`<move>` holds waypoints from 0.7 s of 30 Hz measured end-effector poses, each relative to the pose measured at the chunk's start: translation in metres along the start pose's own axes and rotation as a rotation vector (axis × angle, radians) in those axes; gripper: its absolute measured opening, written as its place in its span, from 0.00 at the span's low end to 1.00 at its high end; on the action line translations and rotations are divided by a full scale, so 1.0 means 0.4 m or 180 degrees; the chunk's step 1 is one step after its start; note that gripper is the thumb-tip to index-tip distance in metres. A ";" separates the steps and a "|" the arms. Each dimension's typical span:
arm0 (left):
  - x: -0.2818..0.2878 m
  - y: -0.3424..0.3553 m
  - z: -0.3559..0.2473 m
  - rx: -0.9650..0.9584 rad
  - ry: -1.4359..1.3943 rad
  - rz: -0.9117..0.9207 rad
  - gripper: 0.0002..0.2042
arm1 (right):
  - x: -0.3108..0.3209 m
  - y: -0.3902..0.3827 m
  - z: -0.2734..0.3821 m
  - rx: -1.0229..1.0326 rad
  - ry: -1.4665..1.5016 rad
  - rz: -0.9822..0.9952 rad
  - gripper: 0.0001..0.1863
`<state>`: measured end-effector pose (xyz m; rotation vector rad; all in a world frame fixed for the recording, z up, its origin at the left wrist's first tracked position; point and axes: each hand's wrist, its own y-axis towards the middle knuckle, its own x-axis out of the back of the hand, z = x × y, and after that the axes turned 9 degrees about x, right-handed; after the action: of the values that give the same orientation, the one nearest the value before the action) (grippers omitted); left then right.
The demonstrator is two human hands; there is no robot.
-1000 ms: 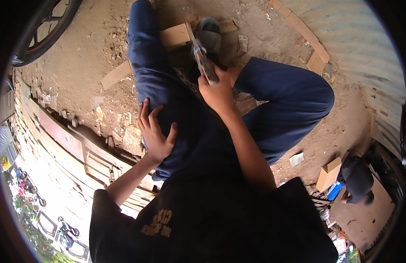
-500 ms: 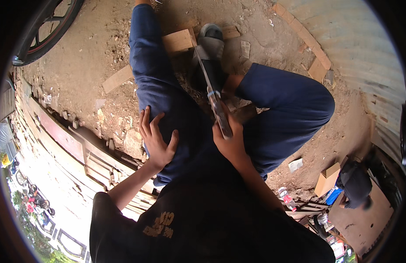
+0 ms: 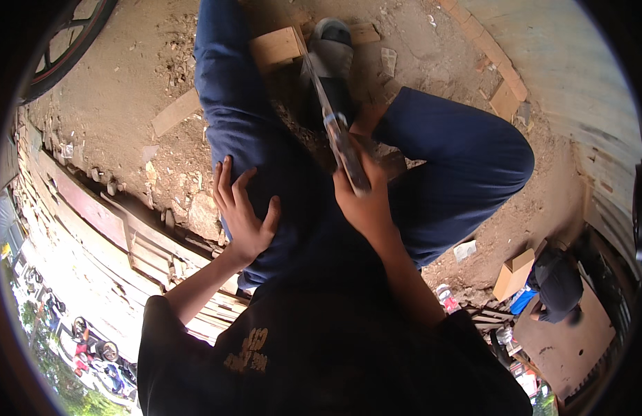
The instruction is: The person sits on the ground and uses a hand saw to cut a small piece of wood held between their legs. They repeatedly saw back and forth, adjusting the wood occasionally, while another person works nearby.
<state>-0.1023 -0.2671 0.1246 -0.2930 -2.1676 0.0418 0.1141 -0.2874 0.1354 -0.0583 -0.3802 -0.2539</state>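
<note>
My right hand (image 3: 364, 197) is closed around the handle of a handsaw (image 3: 346, 158). Its narrow blade, seen nearly edge-on, points away from me and reaches the end of a wooden plank (image 3: 276, 47) on the ground. Beside the blade is my foot in a dark grey slipper (image 3: 330, 59). Another bit of wood (image 3: 364, 32) shows on the slipper's far side; whether it is the same plank, I cannot tell. My left hand (image 3: 243, 215) lies with spread fingers on my left thigh, in blue trousers (image 3: 248, 132), and holds nothing.
A loose board (image 3: 176, 112) lies on the dirt at left. Stacked planks (image 3: 102, 225) line the left side. A wheel (image 3: 74, 45) stands at upper left, a corrugated metal wall (image 3: 577, 76) at right. At lower right, a person in dark clothes (image 3: 560, 284) bends over a brown board (image 3: 570, 347).
The view has tilted slightly, so the ground sits higher in the picture. My right hand has pushed the saw a little forward across the plank's end. My left hand stays on the thigh.
</note>
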 end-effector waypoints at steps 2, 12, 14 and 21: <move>-0.002 0.003 -0.003 -0.0029 -0.0005 -0.0015 0.28 | -0.032 0.154 -0.011 -0.0382 0.0048 0.0277 0.29; -0.002 0.002 0.000 -0.0039 0.0026 -0.0009 0.29 | -0.021 0.012 -0.035 0.0059 0.0031 -0.0058 0.27; -0.003 0.007 -0.002 -0.0047 -0.0026 0.0001 0.28 | -0.046 0.154 -0.055 -0.0254 0.0111 0.0184 0.26; 0.010 -0.005 0.002 -0.0018 0.0093 0.0052 0.27 | -0.011 -0.052 -0.028 0.0156 0.0004 0.0022 0.32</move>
<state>-0.1053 -0.2679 0.1275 -0.3128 -2.1369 0.0406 0.1089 -0.3076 0.1236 -0.0114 -0.3848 -0.2376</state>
